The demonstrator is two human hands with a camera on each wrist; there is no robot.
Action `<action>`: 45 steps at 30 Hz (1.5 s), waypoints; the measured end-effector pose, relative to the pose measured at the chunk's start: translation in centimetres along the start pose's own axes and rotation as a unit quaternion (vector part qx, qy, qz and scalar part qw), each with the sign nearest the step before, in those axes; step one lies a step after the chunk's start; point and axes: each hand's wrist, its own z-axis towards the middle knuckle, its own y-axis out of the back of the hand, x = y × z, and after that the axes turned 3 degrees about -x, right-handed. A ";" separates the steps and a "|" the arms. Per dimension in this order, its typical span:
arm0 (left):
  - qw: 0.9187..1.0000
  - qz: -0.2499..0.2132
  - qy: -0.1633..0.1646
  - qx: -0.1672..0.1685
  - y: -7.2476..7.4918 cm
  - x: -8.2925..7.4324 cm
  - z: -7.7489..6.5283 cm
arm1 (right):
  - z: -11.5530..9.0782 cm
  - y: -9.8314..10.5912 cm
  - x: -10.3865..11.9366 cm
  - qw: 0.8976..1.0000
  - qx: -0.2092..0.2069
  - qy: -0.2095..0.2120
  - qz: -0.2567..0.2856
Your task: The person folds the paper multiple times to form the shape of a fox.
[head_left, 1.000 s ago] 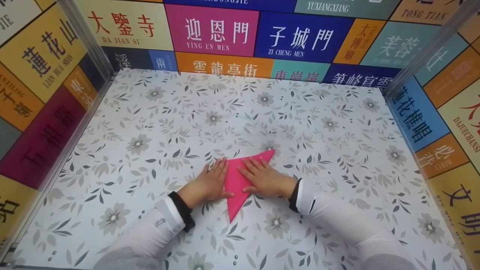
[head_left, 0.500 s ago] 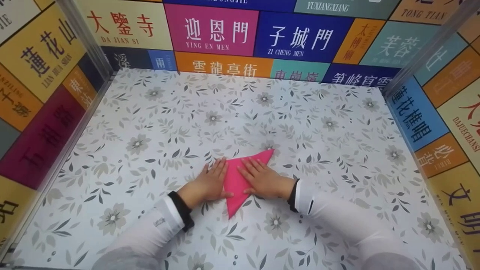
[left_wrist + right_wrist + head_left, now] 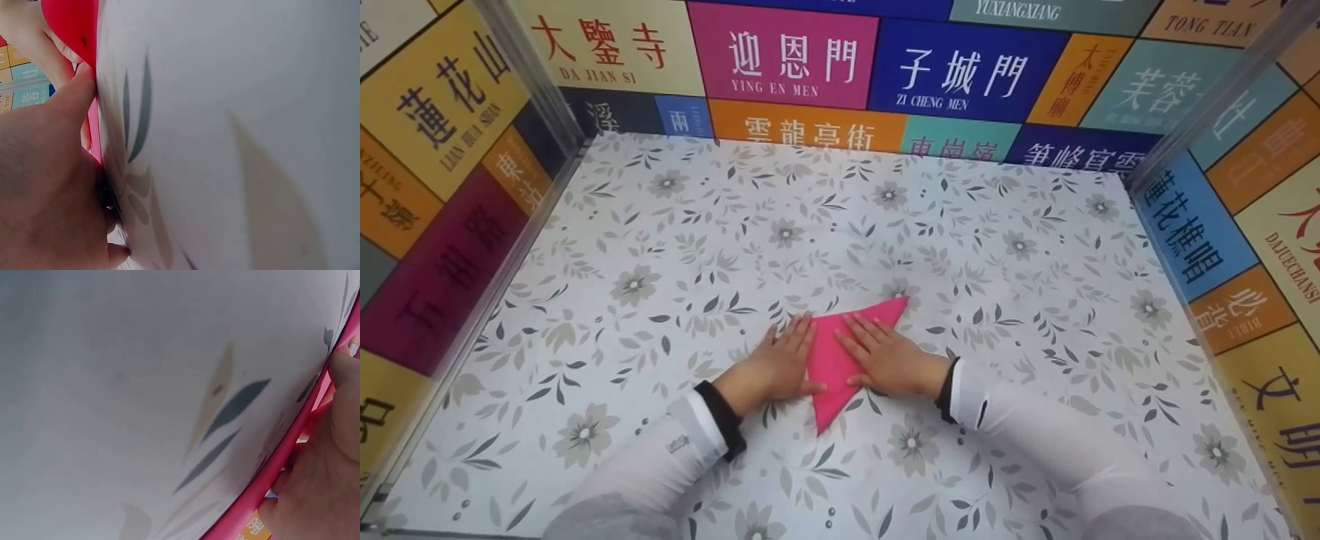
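Observation:
A folded pink sheet of paper (image 3: 829, 352) lies on the flowered tabletop, with one pointed corner toward the person and another at the far right. My left hand (image 3: 780, 366) rests flat along its left edge, thumb and fingertips touching the paper. On the right part of the sheet lies my right hand (image 3: 891, 360), its fingers straight and spread over the pink surface. In the left wrist view, the thumb of the left hand (image 3: 45, 169) touches the edge of the paper (image 3: 73, 25). The right wrist view has the right hand (image 3: 323, 467) over the paper's edge (image 3: 270, 469).
The white tabletop (image 3: 720, 225) carries a grey flower and leaf pattern. Upright panels with coloured blocks and lettering stand behind it (image 3: 784, 56), at its left (image 3: 457, 255) and at its right (image 3: 1222, 232). Clear strips run along the corners.
The paper's near point has drawn in slightly, away from the person. Both hands stay nearly in place on the sheet, and the head view has shifted a little.

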 end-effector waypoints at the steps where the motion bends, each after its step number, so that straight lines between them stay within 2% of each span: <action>1: 1.000 0.002 0.000 0.000 0.0 0.0 0.1 | -0.1 0.1 0.0 1.000 -0.001 0.001 0.000; 12: 1.000 -0.007 0.006 0.003 0.4 -0.1 -0.2 | -0.1 0.3 0.1 1.000 0.009 -0.001 0.029; 23: 1.000 0.011 0.007 0.011 0.2 -0.2 0.1 | -0.3 -0.1 -0.5 0.998 0.021 -0.005 0.059; 33: 1.000 0.006 0.008 0.012 0.2 -0.1 0.2 | -0.5 -0.2 -0.9 0.994 0.028 -0.017 0.100; 45: 1.000 0.012 0.015 0.022 -0.2 0.0 0.5 | -0.6 0.0 -1.2 0.992 0.031 -0.022 0.119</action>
